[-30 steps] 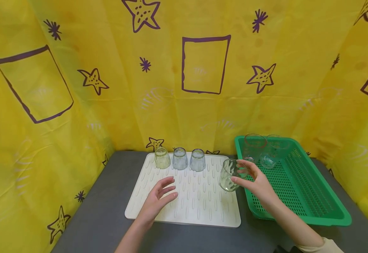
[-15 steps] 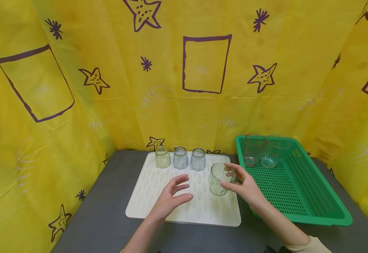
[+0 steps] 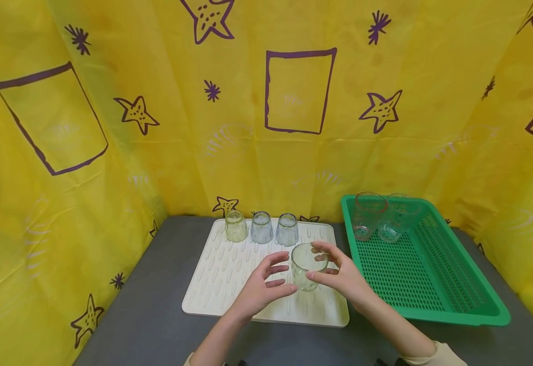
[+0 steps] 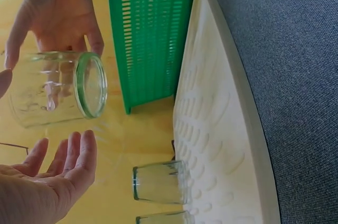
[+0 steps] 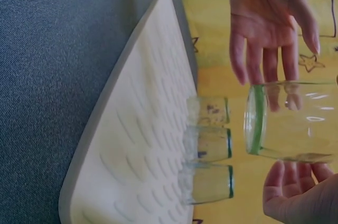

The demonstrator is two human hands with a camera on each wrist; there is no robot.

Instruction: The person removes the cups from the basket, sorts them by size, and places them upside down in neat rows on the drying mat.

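My right hand (image 3: 342,274) holds a clear, green-tinted glass tumbler (image 3: 301,272) upright above the white ridged mat (image 3: 220,284), thumb on the near side and fingers on the far side. The thick greenish base of the tumbler (image 4: 83,84) faces down toward the mat, with a gap beneath it. On the tumbler's other side is my left hand (image 3: 259,290), its fingers loosely bent and spread. A small gap shows between that hand (image 4: 58,176) and the tumbler in the left wrist view.
Three small glasses stand in a row along the mat's back edge: a yellowish one (image 3: 236,229) and two bluish ones (image 3: 262,230), (image 3: 287,231). The green basket (image 3: 477,284) on the right holds a red-rimmed glass (image 3: 367,218) and a clear glass (image 3: 392,223). Yellow patterned cloth (image 3: 179,168) hangs behind.
My right hand has carried the tumbler leftward and closer, from beside the basket to over the mat. My left hand has moved right toward it. The glasses in the row stay put.
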